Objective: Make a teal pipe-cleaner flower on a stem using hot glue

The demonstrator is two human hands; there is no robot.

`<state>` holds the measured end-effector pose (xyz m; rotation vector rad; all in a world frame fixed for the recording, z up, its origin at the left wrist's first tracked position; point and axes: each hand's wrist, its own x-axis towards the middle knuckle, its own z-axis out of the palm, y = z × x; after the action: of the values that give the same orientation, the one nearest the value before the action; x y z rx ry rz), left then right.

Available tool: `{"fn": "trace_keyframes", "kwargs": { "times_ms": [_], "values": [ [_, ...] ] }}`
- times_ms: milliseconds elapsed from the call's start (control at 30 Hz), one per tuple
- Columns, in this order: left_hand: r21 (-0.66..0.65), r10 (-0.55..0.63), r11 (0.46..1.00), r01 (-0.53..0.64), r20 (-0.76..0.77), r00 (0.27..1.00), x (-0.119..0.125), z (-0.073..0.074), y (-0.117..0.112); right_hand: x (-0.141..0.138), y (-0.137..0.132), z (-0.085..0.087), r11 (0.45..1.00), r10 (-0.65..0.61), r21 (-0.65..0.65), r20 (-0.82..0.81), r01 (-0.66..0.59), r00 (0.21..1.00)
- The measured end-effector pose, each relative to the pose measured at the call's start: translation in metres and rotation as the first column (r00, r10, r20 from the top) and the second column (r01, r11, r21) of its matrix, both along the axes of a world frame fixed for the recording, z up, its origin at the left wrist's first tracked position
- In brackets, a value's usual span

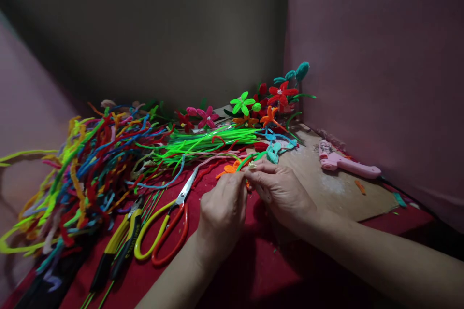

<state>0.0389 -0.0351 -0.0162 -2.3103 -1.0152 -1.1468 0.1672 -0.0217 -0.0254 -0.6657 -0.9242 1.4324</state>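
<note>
My left hand [224,207] and my right hand [284,193] meet fingertip to fingertip above the red cloth, both closed in a pinch. A small pale yellow tuft [252,165] shows between the fingertips; its lower part is hidden by my fingers. Just beyond them lie an orange pipe-cleaner flower [231,168] and a teal pipe-cleaner piece [274,151]. Scissors [177,215] with one yellow and one red handle rest to the left, blades pointing away. Beside these are yellow-and-black pliers [121,241].
A large heap of coloured pipe cleaners [105,154] fills the left, with a green bundle [210,140] in the middle. Finished pipe-cleaner flowers [242,103] stand at the back. On the right, a pink glue gun [346,163] lies on brown board [348,203] near the wall.
</note>
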Motion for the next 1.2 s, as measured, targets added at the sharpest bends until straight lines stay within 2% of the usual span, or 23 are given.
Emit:
{"fn": "trace_keyframes", "kwargs": {
  "times_ms": [133,233,300,367,433,500,567,633,733,833,900,967,1067,1200],
  "values": [
    [-0.132,-0.090,0.985,0.112,0.160,0.983,-0.001,0.006,-0.002,0.000,0.000,-0.001,0.999,0.034,0.023,-0.002,-0.034,0.999],
    [-0.285,-0.066,0.946,0.154,0.297,0.953,-0.002,0.010,-0.006,0.002,-0.001,0.002,0.994,0.087,0.062,-0.013,-0.086,0.996],
    [-0.444,0.001,0.871,0.212,0.432,0.902,-0.001,0.013,-0.008,0.005,0.000,0.005,0.991,0.103,0.090,-0.005,-0.102,0.995],
    [-0.568,0.082,0.753,0.332,0.581,0.810,0.000,0.016,-0.010,0.007,0.000,0.008,0.988,0.111,0.104,0.009,-0.111,0.994],
    [-0.618,0.155,0.629,0.472,0.695,0.703,0.001,0.021,-0.011,0.009,0.001,0.009,0.986,0.129,0.103,0.003,-0.128,0.992],
    [-0.621,0.209,0.521,0.586,0.758,0.618,0.002,0.024,-0.011,0.010,0.002,0.010,0.984,0.158,0.093,-0.023,-0.155,0.987],
    [-0.601,0.243,0.441,0.667,0.795,0.556,0.002,0.026,-0.010,0.011,0.003,0.012,0.977,0.204,0.071,-0.057,-0.200,0.977],
    [-0.576,0.263,0.395,0.715,0.817,0.513,0.002,0.026,-0.008,0.012,0.003,0.014,0.967,0.256,0.037,-0.083,-0.254,0.963],
    [-0.543,0.282,0.356,0.760,0.838,0.467,0.000,0.024,-0.004,0.013,0.005,0.016,0.955,0.297,0.011,-0.072,-0.297,0.952],
    [-0.510,0.317,0.256,0.821,0.846,0.428,-0.002,0.024,0.000,0.015,0.007,0.015,0.955,0.296,0.025,-0.022,-0.296,0.955],
    [-0.491,0.357,0.153,0.858,0.837,0.415,-0.004,0.024,0.002,0.017,0.009,0.015,0.950,0.313,0.025,-0.009,-0.313,0.950],
    [-0.481,0.387,0.074,0.873,0.821,0.420,-0.006,0.025,0.004,0.018,0.010,0.013,0.936,0.350,0.023,0.015,-0.351,0.937],
    [-0.497,0.398,0.001,0.868,0.797,0.455,-0.009,0.025,0.007,0.020,0.009,0.011,0.920,0.387,0.037,0.063,-0.390,0.920],
    [-0.506,0.407,-0.110,0.856,0.763,0.503,-0.013,0.024,0.010,0.019,0.007,0.008,0.934,0.349,0.067,0.028,-0.350,0.937]
  ]
}}
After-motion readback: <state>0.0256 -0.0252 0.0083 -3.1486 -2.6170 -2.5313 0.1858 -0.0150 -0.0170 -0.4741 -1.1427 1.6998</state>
